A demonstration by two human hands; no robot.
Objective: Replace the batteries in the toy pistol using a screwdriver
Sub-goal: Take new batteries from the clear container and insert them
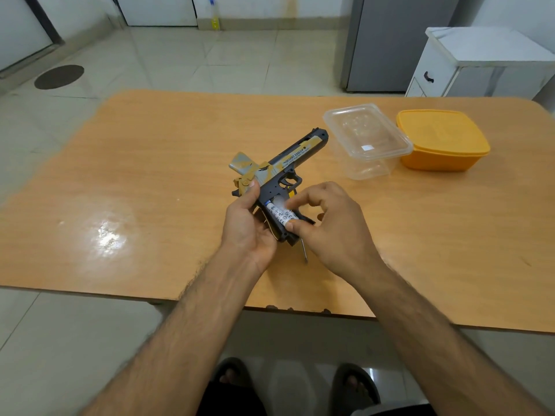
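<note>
**Battery at the open grip**

The left hand is wrapped round the back of the toy pistol, thumb up near the hammer, holding it just above the table with the muzzle pointing away and the grip turned toward the wearer — a hold that seems meant to keep the open battery bay facing up and steady; the right hand pinches a white battery lying along that bay, forefinger and thumb at its near end, though whether it is going in or coming out cannot be told. The screwdriver lies on the table beneath the hands, only its shaft showing, close for the cover screw; a clear tub and an orange box sit well apart to the right.
</note>
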